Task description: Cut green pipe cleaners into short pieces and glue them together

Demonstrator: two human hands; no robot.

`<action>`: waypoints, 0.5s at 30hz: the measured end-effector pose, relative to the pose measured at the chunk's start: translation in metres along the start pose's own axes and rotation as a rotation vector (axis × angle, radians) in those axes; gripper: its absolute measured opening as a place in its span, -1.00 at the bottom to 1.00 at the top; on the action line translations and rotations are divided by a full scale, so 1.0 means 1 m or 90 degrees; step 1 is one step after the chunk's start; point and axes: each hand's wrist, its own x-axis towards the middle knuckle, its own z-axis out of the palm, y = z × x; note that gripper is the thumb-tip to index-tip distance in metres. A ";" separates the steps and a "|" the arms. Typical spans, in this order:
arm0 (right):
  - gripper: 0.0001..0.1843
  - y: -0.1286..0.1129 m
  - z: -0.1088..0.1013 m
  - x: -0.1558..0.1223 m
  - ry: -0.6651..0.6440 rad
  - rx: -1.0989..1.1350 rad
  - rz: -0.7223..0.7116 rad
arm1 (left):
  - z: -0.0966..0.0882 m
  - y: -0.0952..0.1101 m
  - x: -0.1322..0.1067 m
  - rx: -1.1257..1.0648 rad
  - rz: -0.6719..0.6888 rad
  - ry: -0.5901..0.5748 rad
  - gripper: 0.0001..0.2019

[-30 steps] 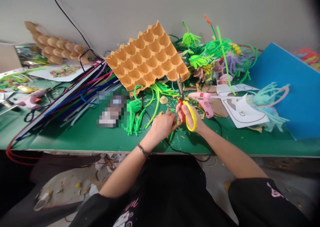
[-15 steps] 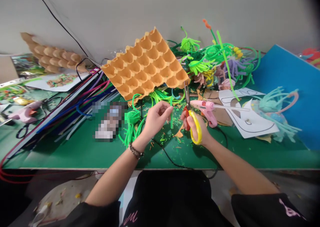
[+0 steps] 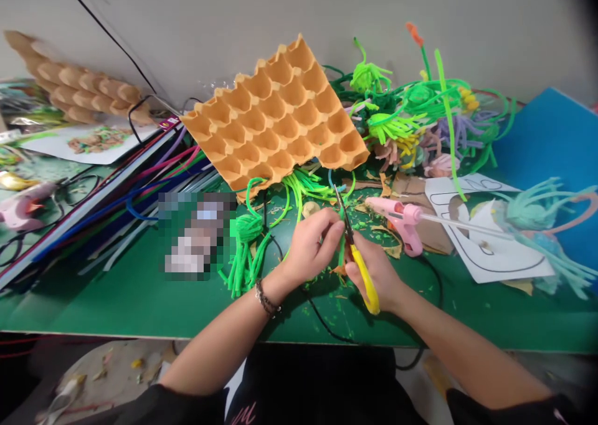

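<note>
My left hand (image 3: 311, 245) pinches a short green pipe cleaner piece (image 3: 342, 253) upright over the green table (image 3: 116, 300). My right hand (image 3: 377, 272) grips scissors (image 3: 355, 250) with yellow and orange handles. Their blades point up and away and sit right against the green piece between my two hands. Green and orange snippets lie scattered on the table under both hands. A bundle of green pipe cleaners (image 3: 245, 250) lies just left of my left hand.
An orange egg tray (image 3: 275, 123) leans behind my hands. A pink glue gun (image 3: 399, 215) lies to the right, its black cord running under my wrists. Paper cutouts (image 3: 490, 238), pipe cleaner flowers (image 3: 411, 110), a blue board (image 3: 555, 144) and long coloured pipe cleaners (image 3: 116, 188) crowd the table.
My left hand moved right and down with the green piece, meeting the scissors. The scissors tilted so the blades now sit at the piece. The view shifted slightly.
</note>
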 end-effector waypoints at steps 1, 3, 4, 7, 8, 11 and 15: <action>-0.66 0.001 0.000 0.000 -0.001 -0.001 -0.002 | 0.000 0.000 0.000 -0.001 0.008 -0.007 -0.81; -0.62 0.001 0.001 -0.001 -0.007 -0.003 -0.001 | 0.001 0.002 -0.002 0.005 0.012 -0.007 -0.81; -0.59 0.002 0.002 -0.001 -0.011 -0.005 0.000 | 0.002 0.002 -0.002 0.007 0.011 -0.001 -0.82; -0.47 0.002 0.004 -0.001 -0.023 -0.003 0.000 | 0.005 0.004 -0.006 0.007 0.008 0.014 -0.82; -0.44 0.003 0.005 -0.001 -0.026 -0.002 -0.002 | 0.006 0.004 -0.007 0.006 0.008 0.018 -0.82; -0.39 0.005 0.007 -0.002 -0.034 0.005 -0.005 | 0.008 0.003 -0.009 0.007 0.003 0.021 -0.81; -0.39 0.006 0.008 -0.002 -0.027 0.003 -0.014 | 0.010 0.003 -0.011 0.006 -0.012 0.017 -0.79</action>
